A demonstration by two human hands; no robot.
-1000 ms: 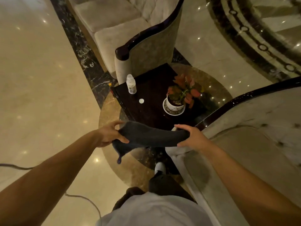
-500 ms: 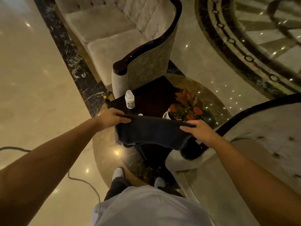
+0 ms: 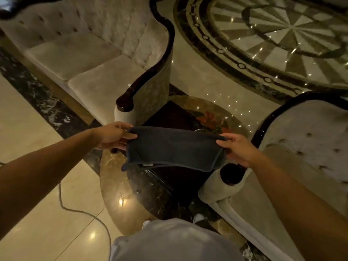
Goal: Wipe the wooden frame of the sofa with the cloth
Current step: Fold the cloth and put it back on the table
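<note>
While both hands [image 3: 111, 136] [image 3: 239, 149] pinch it, the cloth [image 3: 175, 147] hangs stretched.

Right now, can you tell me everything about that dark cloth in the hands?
The dark grey, soft-looking cloth looks folded into a wide band, with a stitched hem along its lower edge and a small corner drooping at lower left. It hangs stretched in the air; the left hand pinches one end, the right hand the other. Nothing else seems to touch it.

Dark cloth [image 3: 175, 149] taut near glossy sofa frame [image 3: 230, 176]
</note>
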